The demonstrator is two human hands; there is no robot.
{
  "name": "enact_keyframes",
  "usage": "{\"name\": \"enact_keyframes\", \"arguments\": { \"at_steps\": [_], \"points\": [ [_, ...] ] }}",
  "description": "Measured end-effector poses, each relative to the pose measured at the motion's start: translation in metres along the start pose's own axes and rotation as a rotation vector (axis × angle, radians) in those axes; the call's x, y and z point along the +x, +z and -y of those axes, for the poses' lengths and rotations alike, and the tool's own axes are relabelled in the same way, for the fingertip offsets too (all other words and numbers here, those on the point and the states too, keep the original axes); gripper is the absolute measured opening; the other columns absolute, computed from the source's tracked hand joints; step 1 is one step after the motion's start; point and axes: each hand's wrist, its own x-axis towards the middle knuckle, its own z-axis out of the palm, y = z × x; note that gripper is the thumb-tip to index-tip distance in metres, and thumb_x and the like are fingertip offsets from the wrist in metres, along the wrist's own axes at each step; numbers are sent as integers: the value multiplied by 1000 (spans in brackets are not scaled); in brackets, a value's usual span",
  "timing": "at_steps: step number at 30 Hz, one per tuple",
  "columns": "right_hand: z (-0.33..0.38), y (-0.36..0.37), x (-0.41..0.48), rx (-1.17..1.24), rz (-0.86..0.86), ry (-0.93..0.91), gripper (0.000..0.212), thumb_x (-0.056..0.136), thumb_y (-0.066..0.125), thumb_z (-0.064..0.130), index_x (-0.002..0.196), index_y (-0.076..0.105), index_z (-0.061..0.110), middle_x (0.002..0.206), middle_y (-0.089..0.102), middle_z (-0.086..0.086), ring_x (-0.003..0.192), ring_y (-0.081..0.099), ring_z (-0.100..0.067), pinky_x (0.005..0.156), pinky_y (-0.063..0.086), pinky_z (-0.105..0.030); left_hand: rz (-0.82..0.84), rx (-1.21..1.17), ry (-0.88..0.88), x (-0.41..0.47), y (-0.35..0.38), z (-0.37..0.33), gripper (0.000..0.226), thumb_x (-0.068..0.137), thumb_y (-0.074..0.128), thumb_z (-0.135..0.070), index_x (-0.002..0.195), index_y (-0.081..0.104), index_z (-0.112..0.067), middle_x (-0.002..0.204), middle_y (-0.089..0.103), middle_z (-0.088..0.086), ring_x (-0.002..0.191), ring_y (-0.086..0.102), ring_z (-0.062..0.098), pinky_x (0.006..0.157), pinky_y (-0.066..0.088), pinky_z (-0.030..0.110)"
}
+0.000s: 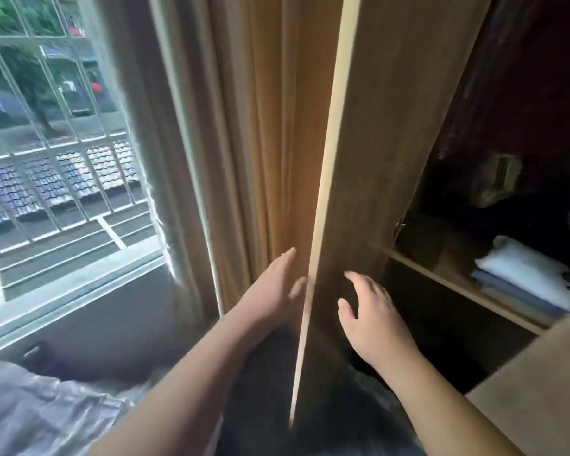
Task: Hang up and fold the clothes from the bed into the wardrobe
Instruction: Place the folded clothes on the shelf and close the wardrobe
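Note:
A wooden wardrobe door (369, 166) stands open, edge-on to me, down the middle of the view. My left hand (273, 291) lies with straight fingers against its outer side, by the pale front edge. My right hand (372, 311) hovers just inside the door with relaxed, spread fingers and holds nothing. On the wardrobe shelf (441, 274) at right lies a stack of folded clothes (524, 281), white on top, blue-grey below. Dark clothing (343, 416) hangs or lies below my arms. A grey crumpled garment (37, 413) lies on the bed at lower left.
A beige curtain (244, 126) hangs just left of the door. Beyond it is a barred window (56, 126) with a sill (73, 291). A second wooden door panel (540, 383) juts in at lower right. The wardrobe interior is dark, with a small bag (504, 179) at the back.

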Motion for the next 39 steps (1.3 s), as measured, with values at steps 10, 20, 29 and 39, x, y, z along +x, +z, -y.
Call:
{"name": "enact_keyframes", "arguments": {
  "at_steps": [10, 20, 29, 39],
  "points": [
    [15, -30, -13, 70, -256, 13, 45, 95, 54, 25, 139, 45, 27, 142, 50, 7, 131, 45, -9, 103, 38, -21, 156, -327, 423, 8, 24, -19, 27, 106, 35, -32, 131, 45, -32, 123, 60, -16, 111, 58, 6, 95, 49, 28],
    [-48, -120, -52, 35, -773, -173, 52, 87, 56, 0, 138, 44, -4, 150, 38, -14, 142, 36, -26, 110, 40, -50, 357, -179, 620, 21, 123, -116, 48, 88, 51, -67, 115, 33, -33, 96, 57, -7, 80, 57, 15, 72, 50, 34],
    [-192, -197, -41, -591, -570, 13, 60, 87, 39, 13, 145, 41, 1, 159, 29, -8, 150, 15, -20, 118, 26, -47, 401, -357, 630, 71, 245, -259, 24, 94, 57, -31, 91, 34, -25, 77, 55, 1, 65, 55, 21, 63, 48, 48],
    [-322, -248, 24, -882, -357, 5, 82, 82, 53, 20, 153, 18, 1, 164, 9, -12, 152, 1, -26, 121, 17, -46, 261, -327, 470, 144, 327, -334, 17, 87, 46, -19, 89, 36, -33, 78, 60, -4, 68, 62, 18, 64, 51, 43]
  ]
}}
